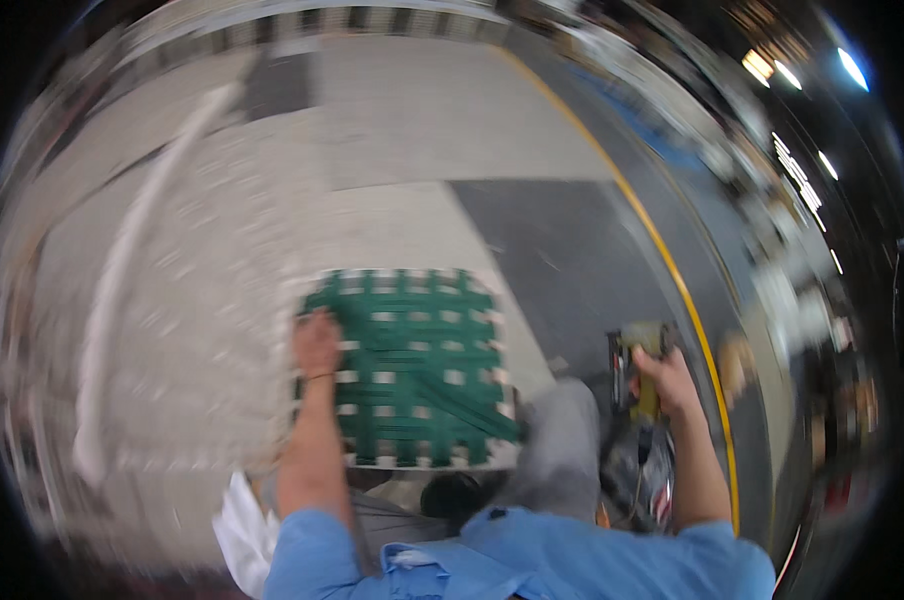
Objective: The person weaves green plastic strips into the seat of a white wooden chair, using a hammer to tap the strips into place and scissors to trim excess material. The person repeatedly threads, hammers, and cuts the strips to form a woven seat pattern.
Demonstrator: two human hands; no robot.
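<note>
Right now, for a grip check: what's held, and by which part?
The right hand holds a yellowish tool, apparently by its handle. Whether the left hand grips the green webbing can't be told.

A squarish webbed panel (397,365) lies roughly flat, its green straps interlaced in a grid with pale squares between, one strap slanting across the lower right; apart to its right, an olive-and-black hand tool (646,402) is held, slightly blurred
</note>
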